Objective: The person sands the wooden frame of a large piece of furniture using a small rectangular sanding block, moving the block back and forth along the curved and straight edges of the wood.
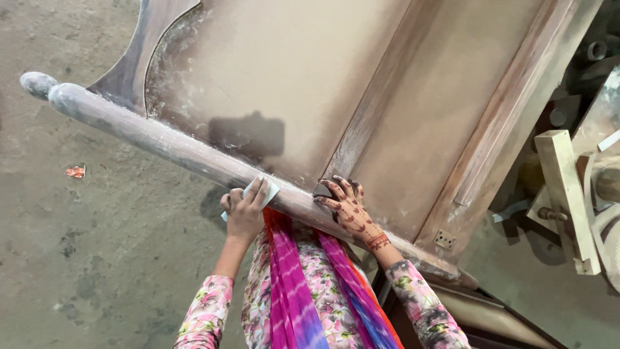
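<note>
pale sanding pad (266, 191) (folded), dusty rounded rail (174, 147)

– how's the light here?
– soft, even daylight, bright enough, no glare. a dark blocky shadow (247, 136) falls on the dusty wooden panel (278, 71), and a fainter one lies under the rounded rail (168, 145).
– sharpness?
– the centre is crisp; the concrete floor (77, 258) and the far right edge look slightly soft, with straight lines bending a little.

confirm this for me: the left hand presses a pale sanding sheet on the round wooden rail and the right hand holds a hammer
Not quite. The head view shows no hammer: the right hand rests bare on the round wooden rail. The left hand does press the pale sanding sheet there.
</note>
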